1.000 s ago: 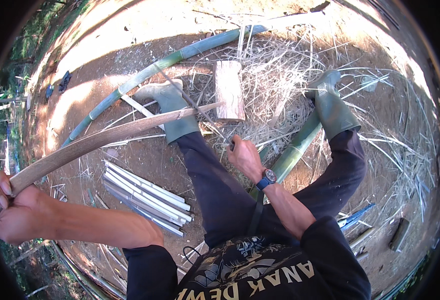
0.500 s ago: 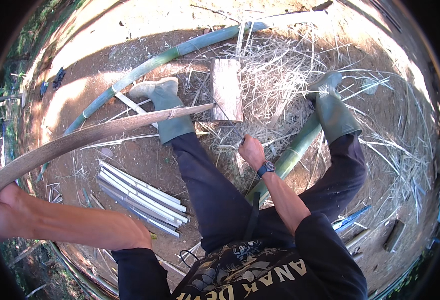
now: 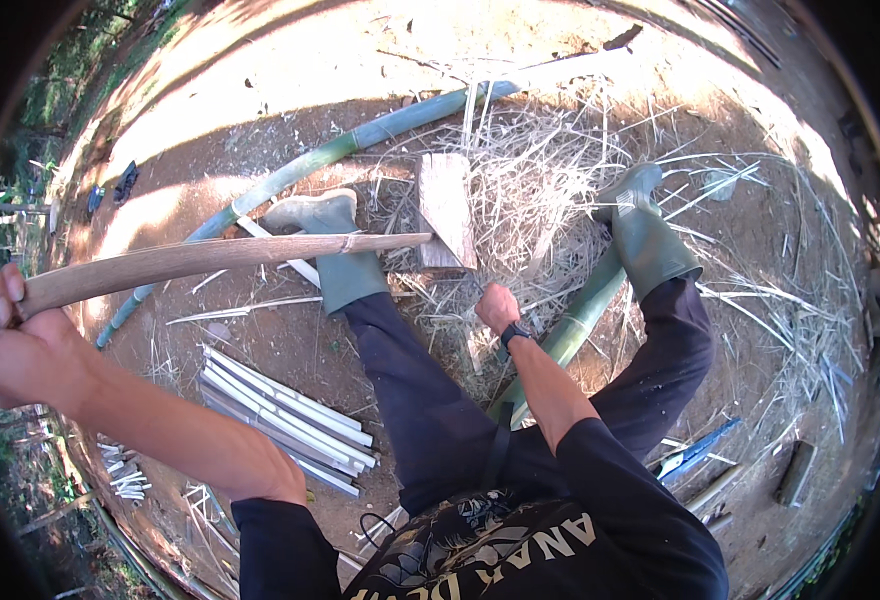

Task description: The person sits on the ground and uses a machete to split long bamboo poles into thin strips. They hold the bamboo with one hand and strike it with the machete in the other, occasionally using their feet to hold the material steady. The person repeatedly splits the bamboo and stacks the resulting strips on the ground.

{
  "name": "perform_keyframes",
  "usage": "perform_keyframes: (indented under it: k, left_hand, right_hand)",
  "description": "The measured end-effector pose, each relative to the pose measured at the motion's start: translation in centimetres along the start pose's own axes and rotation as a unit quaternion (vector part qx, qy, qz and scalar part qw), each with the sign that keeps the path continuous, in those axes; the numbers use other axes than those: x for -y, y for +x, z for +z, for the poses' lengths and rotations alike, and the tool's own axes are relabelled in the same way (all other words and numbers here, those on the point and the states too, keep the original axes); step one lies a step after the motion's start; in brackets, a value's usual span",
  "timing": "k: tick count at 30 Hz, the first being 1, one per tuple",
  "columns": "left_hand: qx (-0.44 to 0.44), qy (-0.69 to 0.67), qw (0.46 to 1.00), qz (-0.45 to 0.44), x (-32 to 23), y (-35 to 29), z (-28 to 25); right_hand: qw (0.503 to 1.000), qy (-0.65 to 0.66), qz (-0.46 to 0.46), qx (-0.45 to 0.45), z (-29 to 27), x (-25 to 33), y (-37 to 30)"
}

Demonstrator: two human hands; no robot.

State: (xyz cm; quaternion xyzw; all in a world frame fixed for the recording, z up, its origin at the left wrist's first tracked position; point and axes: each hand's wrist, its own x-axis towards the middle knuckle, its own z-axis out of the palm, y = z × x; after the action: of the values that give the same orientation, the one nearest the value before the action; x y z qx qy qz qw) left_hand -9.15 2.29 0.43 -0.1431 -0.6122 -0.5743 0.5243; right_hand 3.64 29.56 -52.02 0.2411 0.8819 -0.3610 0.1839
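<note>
At the far left my left hand (image 3: 25,345) is closed around the thick end of a long, curved brown length of bamboo (image 3: 200,258). Its narrow tip lies over the near part of a short wooden block (image 3: 444,195). My right hand (image 3: 498,308) is a closed fist just nearer than the block, gripping a knife (image 3: 452,252). The knife's thin blade slants up and left across the block and meets the tip of the bamboo. Most of the handle is hidden inside my fist.
A long green bamboo pole (image 3: 345,145) curves beyond my boots; another thick green pole (image 3: 575,325) runs between my legs. Pale shavings (image 3: 550,190) heap around the block. Split bamboo strips (image 3: 285,415) lie by my left leg, a blue-handled tool (image 3: 695,450) by my right.
My left hand has swung forward with the thick end of the bamboo, so the bamboo lies flatter across the view. The knife stays at its tip. The whole view has shifted slightly.
</note>
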Motion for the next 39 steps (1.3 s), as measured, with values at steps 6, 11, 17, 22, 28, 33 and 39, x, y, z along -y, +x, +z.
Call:
perform_keyframes:
  k: [6,11,17,22,28,33,39]
  left_hand:
    - [0.108,-0.145,0.982,-0.05,0.1,-0.2,-2.6]
    - [0.171,-0.285,0.941,-0.064,-0.8,-0.8,-5.0]
    - [0.197,-0.348,0.913,-0.079,-1.2,-1.1,-6.0]
    - [0.214,-0.351,0.906,-0.1,-0.4,0.2,-7.4]
    - [0.178,-0.308,0.933,-0.049,-2.4,-2.1,-4.9]
    - [0.257,-0.336,0.906,-0.029,-8.9,-7.9,-0.8]
    - [0.328,-0.364,0.865,0.107,-16.5,-17.3,0.9]
  right_hand:
    - [0.999,0.03,0.008,-0.008,-0.9,0.8,-0.6]
    - [0.996,0.031,-0.084,-0.021,-3.0,3.9,-4.3]
    - [0.977,0.102,-0.187,-0.008,-6.9,9.9,-12.0]
    - [0.996,0.019,-0.082,-0.031,-0.6,2.1,-5.0]
    - [0.999,0.04,-0.005,0.034,-0.4,-4.2,-2.0]
    - [0.921,0.354,0.009,0.164,-5.3,1.7,-7.3]
    - [0.75,0.635,-0.006,0.186,-11.0,8.3,-14.7]
